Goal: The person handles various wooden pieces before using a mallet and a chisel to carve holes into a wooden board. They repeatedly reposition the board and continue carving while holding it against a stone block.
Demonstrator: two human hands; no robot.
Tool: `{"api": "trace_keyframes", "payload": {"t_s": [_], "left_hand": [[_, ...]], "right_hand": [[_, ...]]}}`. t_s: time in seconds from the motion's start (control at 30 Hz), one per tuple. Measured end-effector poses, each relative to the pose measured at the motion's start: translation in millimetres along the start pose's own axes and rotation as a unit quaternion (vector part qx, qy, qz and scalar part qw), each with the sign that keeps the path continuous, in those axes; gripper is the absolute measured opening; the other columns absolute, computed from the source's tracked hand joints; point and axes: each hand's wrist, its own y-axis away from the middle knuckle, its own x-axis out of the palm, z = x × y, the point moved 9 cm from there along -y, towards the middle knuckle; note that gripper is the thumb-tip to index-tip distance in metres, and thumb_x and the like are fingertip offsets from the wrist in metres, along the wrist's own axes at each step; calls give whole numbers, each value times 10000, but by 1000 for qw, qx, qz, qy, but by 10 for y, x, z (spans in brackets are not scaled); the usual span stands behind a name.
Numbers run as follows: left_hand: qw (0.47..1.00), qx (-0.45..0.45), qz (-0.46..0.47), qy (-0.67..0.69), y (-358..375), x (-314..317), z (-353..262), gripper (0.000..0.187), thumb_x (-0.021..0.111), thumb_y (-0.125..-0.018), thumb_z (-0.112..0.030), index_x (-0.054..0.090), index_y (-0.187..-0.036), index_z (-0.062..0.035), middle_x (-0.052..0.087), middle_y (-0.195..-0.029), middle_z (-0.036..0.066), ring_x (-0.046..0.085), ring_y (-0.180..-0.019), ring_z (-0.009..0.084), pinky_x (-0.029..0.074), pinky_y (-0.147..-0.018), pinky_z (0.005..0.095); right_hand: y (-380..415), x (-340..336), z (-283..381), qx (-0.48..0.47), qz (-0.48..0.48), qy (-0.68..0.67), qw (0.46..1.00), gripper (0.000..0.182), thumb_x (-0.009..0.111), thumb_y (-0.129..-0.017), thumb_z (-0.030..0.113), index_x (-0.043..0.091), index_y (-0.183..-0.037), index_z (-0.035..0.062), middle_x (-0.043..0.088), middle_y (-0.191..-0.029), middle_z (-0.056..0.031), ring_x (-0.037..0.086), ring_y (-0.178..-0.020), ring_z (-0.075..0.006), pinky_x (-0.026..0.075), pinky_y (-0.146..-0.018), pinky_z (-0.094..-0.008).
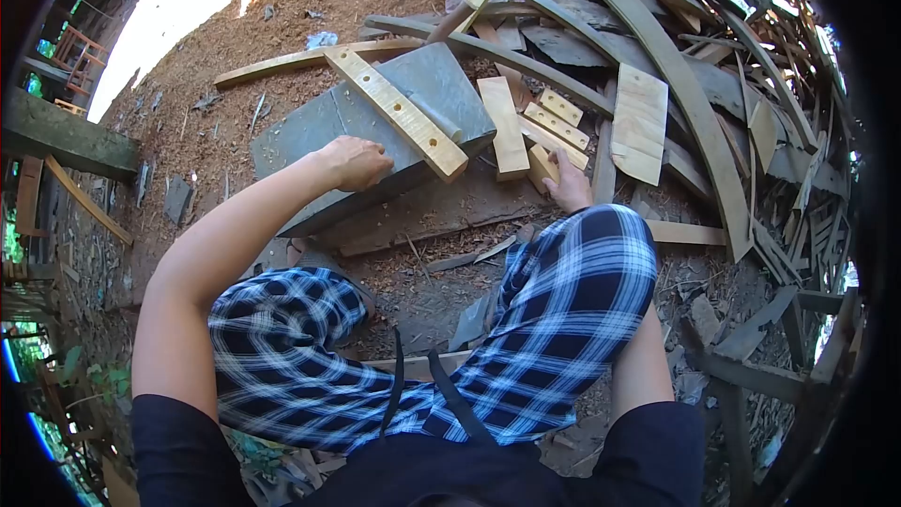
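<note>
left hand (357, 162) rests as a closed fist on the grey slab (375, 122), just beside the drilled wooden strip (399, 113); right hand (568, 188) (fingers mostly hidden) touches a small wood block (540, 167), grip unclear

Blue-and-white plaid trousers (563, 300), a grey slab (375, 117), pale yellow wooden strip (399, 113), reddish-brown sawdust (310, 9).

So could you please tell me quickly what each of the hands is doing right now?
Left hand: closed, resting on the grey slab.
Right hand: on a small wood piece; grip unclear.
</note>
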Motion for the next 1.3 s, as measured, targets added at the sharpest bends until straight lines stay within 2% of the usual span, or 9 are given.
{"api": "trace_keyframes", "payload": {"t_s": [0.17, 0.23, 0.3, 0.47, 0.57, 0.8, 0.93, 1.17, 1.3], "left_hand": [[999, 52, -8, -8, 132, 37, 57, 349, 637, -859, -215, 570, -1191, -129, 603, -1112, 130, 618, -1056, 320, 530, -858, 441], [998, 58, -5, -3, 128, 120, 132, 391, 641, -854, -212, 556, -1228, -139, 584, -1185, 133, 602, -1091, 322, 527, -878, 434], [981, 77, -180, 14, 173, -38, 260, 511, 636, -865, -279, 502, -1353, -211, 451, -1414, 148, 517, -1233, 327, 514, -946, 418], [998, 2, -45, 43, 38, 248, 535, 776, 602, -894, -457, 184, -1538, -343, 107, -1612, 128, 223, -1439, 395, 316, -1164, 465], [995, -5, -84, 43, 30, 333, 524, 779, 607, -892, -428, 181, -1538, -344, 94, -1615, 125, 199, -1447, 404, 290, -1174, 478], [997, -16, -60, 45, 30, 318, 519, 800, 621, -881, -396, 169, -1539, -358, 67, -1622, 109, 152, -1463, 401, 279, -1179, 482], [996, -20, -49, 66, 41, 317, 517, 798, 622, -881, -395, 168, -1537, -372, 57, -1625, 95, 137, -1470, 385, 279, -1180, 482], [997, -25, -26, 67, 15, 290, 534, 805, 620, -881, -398, 153, -1537, -388, 43, -1627, 87, 136, -1471, 384, 287, -1177, 477], [997, -27, -17, 71, 22, 317, 541, 809, 616, -884, -390, 139, -1538, -393, 39, -1628, 88, 131, -1470, 389, 287, -1176, 476]], "right_hand": [[-337, -241, -370, 31, 176, -42, 983, 329, 694, -865, 198, 593, -1156, 85, 669, -855, -84, 654, -799, -141, 525, -586, -284], [-323, -451, -351, 98, 235, -128, 959, 307, 672, -897, 200, 605, -1174, 87, 670, -918, -67, 648, -813, -142, 539, -624, -265], [-355, -642, -235, 108, 274, -145, 945, 306, 663, -905, 199, 606, -1186, 91, 668, -950, -63, 644, -831, -140, 544, -660, -270], [-262, -489, -7, 86, 355, -123, 923, 290, 633, -928, 197, 617, -1197, 88, 653, -1047, -26, 596, -928, -115, 524, -797, -303], [-228, -511, 466, -236, -17, 174, 956, 377, 650, -901, 276, 620, -1226, 87, 645, -1018, -123, 633, -973, -267, 520, -835, -372], [-147, 336, 882, -40, 36, 37, 998, 1006, 720, -791, 446, 150, -1537, 84, 409, -1354, -239, 498, -1195, -417, 456, -989, -442], [-352, 190, 746, -54, -40, -31, 997, 960, 710, -719, 223, 201, -1531, 167, 490, -1231, -224, 560, -1093, -424, 488, -927, -479], [-666, -291, 153, -71, -81, -14, 994, 783, 733, -732, 203, 419, -1447, 146, 588, -1172, -180, 588, -1094, -346, 468, -955, -410], [-467, -241, -31, 118, 70, -374, 917, 563, 638, -883, 159, 450, -1413, 135, 608, -1204, -68, 617, -967, -156, 516, -878, -342]]}}
